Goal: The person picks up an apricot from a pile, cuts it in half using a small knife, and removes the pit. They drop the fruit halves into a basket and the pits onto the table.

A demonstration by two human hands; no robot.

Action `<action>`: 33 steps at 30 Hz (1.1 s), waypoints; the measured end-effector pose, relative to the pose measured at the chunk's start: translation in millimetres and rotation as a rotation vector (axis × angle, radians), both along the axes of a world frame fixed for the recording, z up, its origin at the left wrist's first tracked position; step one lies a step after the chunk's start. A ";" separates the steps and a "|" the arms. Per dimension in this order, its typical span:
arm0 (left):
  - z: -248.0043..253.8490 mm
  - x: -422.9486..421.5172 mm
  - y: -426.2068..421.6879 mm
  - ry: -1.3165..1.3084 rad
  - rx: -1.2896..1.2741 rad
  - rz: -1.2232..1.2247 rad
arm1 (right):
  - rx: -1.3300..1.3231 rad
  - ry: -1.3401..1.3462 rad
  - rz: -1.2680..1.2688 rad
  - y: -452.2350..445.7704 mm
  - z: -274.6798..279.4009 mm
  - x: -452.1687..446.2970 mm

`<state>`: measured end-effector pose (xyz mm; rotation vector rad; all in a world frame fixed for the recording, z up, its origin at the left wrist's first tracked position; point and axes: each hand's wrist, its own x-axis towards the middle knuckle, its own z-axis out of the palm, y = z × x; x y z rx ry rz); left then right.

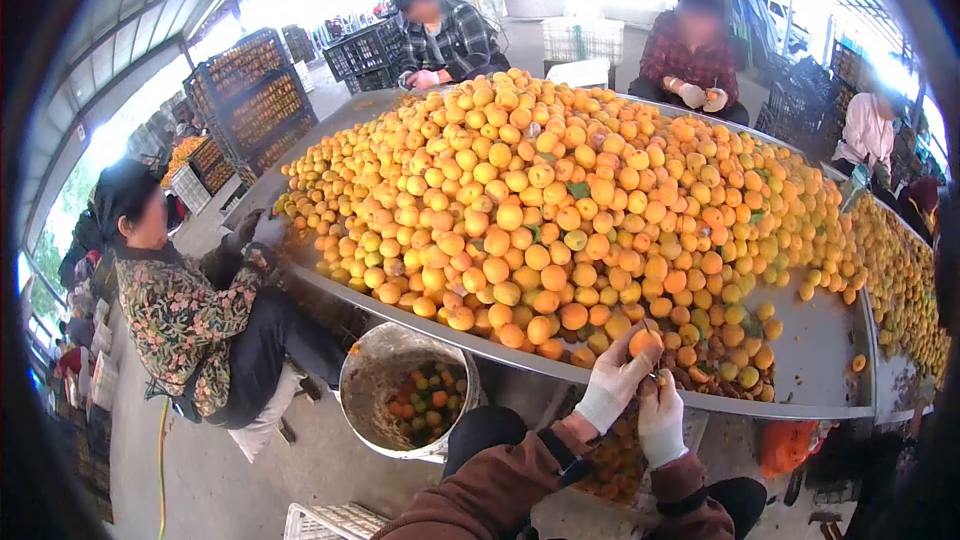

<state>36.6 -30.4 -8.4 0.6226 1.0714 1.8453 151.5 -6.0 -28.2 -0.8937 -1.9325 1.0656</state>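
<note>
My left hand (612,386), in a white glove with bare fingertips, is closed on an orange apricot (646,342) above the near edge of the metal table (820,402). Just right of it and a little lower, my right hand (660,426) is gloved too, its fingers pinched together near the fruit. A small dark thing shows at those fingertips, too small to name. Beyond both hands rises a large heap of apricots (520,210), with a few green leaves among them.
A white bucket (362,410) with discarded-looking fruit stands left of my knees. A white crate (335,522) is below it. One person (190,310) sits at left; two more (445,40) (692,55) sit across the table. Stacked crates of fruit (250,90) stand behind.
</note>
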 end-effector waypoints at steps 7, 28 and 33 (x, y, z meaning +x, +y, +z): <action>-7.9 6.0 0.2 0.023 -0.015 0.007 | 0.095 -0.002 0.000 -0.2 -5.0 0.4; -14.4 28.7 -8.1 0.823 -0.265 0.037 | -0.213 0.459 -0.237 31.6 -6.6 -3.3; -79.8 27.9 -1.1 1.307 -0.056 0.319 | 0.032 0.294 -0.310 19.6 3.6 -14.7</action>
